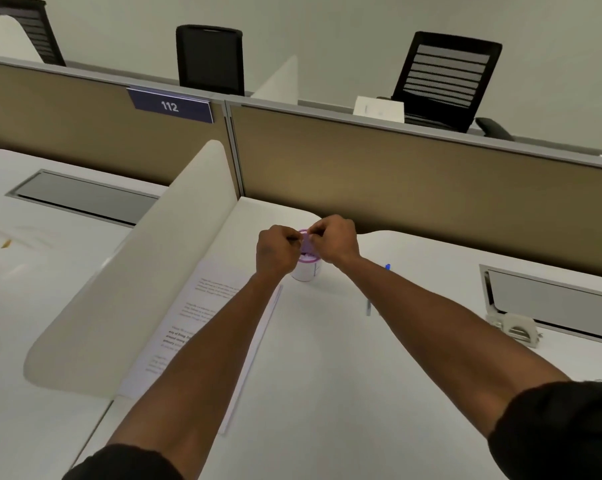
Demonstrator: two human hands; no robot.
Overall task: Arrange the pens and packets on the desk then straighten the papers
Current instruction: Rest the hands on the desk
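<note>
Partition sign (170, 106) reads "112". Printed text on the papers (202, 327) is too blurred to read. White cup (306, 270) stands upright on the tabletop (344, 375), just right of the papers' far end; contents hidden except a purple packet (305, 241) above its mouth. Left hand (277, 251) and right hand (334, 239) both pinch the packet, fingers curled. Papers' long axis runs near-left to far-right along the divider (133, 289). Blue-capped pen (377, 289) lies right of the cup, mostly hidden by the right forearm.
</note>
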